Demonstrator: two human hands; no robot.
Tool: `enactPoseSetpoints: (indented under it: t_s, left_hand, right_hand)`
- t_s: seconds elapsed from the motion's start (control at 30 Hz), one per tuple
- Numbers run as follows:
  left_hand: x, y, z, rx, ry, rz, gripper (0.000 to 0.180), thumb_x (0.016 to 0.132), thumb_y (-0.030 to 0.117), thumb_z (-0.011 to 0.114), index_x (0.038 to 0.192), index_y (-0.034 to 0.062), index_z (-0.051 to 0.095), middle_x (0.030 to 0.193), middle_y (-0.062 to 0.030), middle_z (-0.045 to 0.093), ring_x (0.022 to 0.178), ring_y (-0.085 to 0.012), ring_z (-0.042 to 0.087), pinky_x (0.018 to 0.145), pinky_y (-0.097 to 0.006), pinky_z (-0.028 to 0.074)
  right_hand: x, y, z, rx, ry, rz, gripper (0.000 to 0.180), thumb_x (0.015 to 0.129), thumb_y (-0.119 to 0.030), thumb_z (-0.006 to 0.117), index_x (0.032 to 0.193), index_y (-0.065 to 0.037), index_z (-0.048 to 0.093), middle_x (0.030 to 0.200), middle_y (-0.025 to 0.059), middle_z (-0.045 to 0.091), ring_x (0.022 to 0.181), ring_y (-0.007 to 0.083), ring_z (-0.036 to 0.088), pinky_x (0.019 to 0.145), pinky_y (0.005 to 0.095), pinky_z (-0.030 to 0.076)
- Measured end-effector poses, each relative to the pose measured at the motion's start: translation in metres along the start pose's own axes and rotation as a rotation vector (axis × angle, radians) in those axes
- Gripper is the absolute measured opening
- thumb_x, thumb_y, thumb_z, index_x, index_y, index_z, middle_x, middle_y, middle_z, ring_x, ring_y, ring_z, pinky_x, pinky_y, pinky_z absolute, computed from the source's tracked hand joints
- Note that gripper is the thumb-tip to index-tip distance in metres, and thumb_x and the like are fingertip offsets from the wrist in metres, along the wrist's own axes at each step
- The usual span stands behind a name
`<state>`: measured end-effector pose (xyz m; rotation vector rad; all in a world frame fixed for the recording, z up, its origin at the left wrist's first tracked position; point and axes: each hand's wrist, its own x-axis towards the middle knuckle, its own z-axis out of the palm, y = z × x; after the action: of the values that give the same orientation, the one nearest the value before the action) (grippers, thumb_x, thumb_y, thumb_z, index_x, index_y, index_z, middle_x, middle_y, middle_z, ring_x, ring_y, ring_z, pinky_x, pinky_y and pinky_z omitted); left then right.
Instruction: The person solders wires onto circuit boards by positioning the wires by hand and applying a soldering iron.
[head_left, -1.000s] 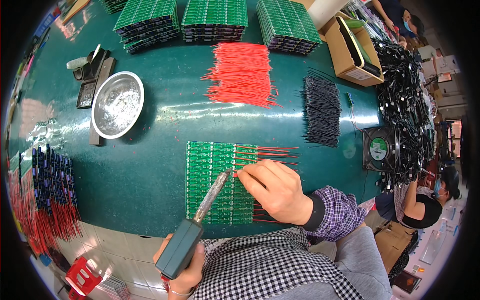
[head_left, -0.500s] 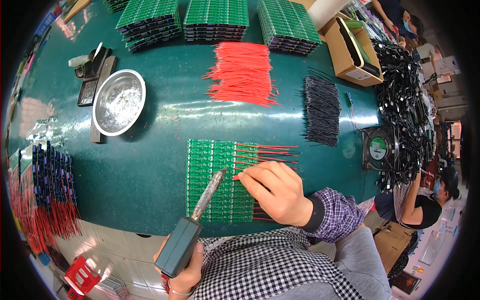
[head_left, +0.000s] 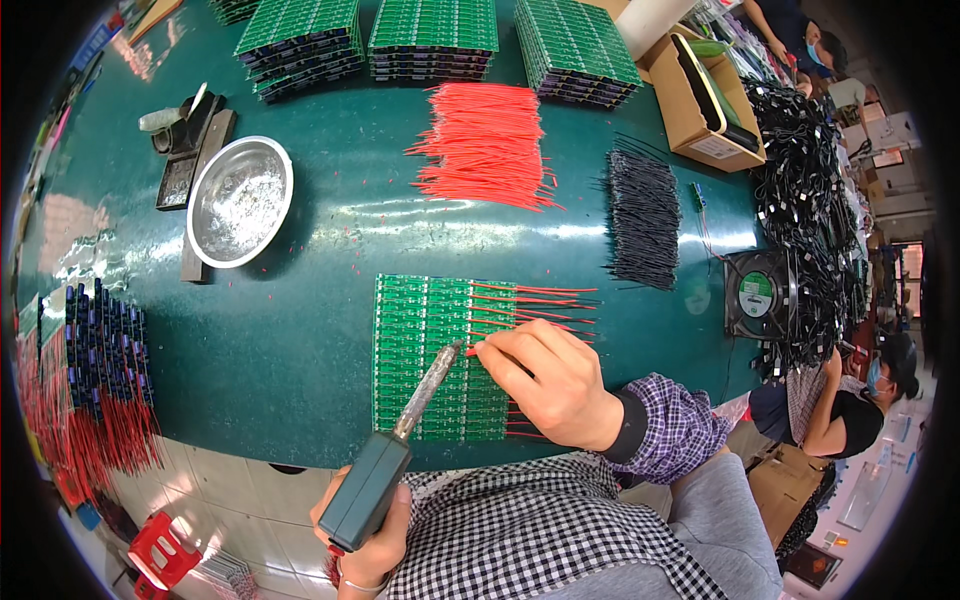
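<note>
A green panel of joined small circuit boards [head_left: 400, 375] lies flat on the table before me. Red and black wires stick out past its right side. My left hand [head_left: 388, 540] is closed round the dark handle of a soldering iron [head_left: 368, 488], whose metal shaft slants up over the panel. Its tip is over the panel's right part, beside a red wire [head_left: 473, 350]. The fingertips of my right hand [head_left: 555, 385] pinch that wire near its end; whether tip and wire touch, I cannot tell.
Beyond the panel lie a red wire pile [head_left: 480, 145] and a black wire pile [head_left: 643, 215]. A metal bowl [head_left: 199, 240] and an iron stand [head_left: 180, 135] are at left, wired boards [head_left: 105, 350] farther left. Board stacks [head_left: 432, 30], a carton [head_left: 735, 150] and a fan [head_left: 758, 295] stand around.
The soldering iron has shifted slightly up and right, bringing its tip closer to the pinched red wire. My right hand stays nearly in place, still pinching.
</note>
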<state>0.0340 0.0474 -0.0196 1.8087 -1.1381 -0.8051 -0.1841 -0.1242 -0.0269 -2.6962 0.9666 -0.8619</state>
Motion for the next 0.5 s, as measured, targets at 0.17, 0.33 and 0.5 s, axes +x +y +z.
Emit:
enactPoseSetpoints:
  t_s: [0.17, 0.33, 0.5]
  left_hand:
    - [0.0016, 0.0027, -0.0012, 0.021, -0.024, -0.003, 0.024, 0.069, -0.003, 0.079, 0.091, -0.0042, 0.072, 0.083, -0.0144, 0.069, 0.065, -0.0262, 0.067, 0.06, -0.033, 0.053]
    - [0.0021, 0.0028, 0.0004, 0.001, -0.026, -0.016, 0.023, 0.069, -0.002, 0.079, 0.091, -0.0042, 0.072, 0.082, -0.0138, 0.068, 0.064, -0.0256, 0.066, 0.058, -0.033, 0.052]
    - [-0.0007, -0.0011, -0.0007, 0.02, -0.029, -0.014, 0.023, 0.069, -0.002, 0.079, 0.091, -0.0041, 0.072, 0.082, -0.0139, 0.068, 0.064, -0.0257, 0.066, 0.058, -0.033, 0.052]
  right_hand:
    - [0.0004, -0.0004, -0.0005, -0.017, -0.012, 0.003, 0.028, 0.072, -0.004, 0.073, 0.099, 0.003, 0.072, 0.093, 0.0089, 0.069, 0.075, 0.02, 0.064, 0.061, 0.0291, 0.053]
    - [0.0, -0.001, -0.0004, -0.04, -0.025, 0.002, 0.028, 0.072, -0.004, 0.073, 0.099, 0.004, 0.072, 0.093, 0.0089, 0.068, 0.075, 0.0201, 0.063, 0.061, 0.029, 0.053]
    - [0.0003, -0.0024, -0.0013, -0.051, -0.035, 0.003, 0.03, 0.072, -0.005, 0.072, 0.1, 0.004, 0.072, 0.094, 0.009, 0.068, 0.076, 0.02, 0.063, 0.062, 0.0291, 0.054]
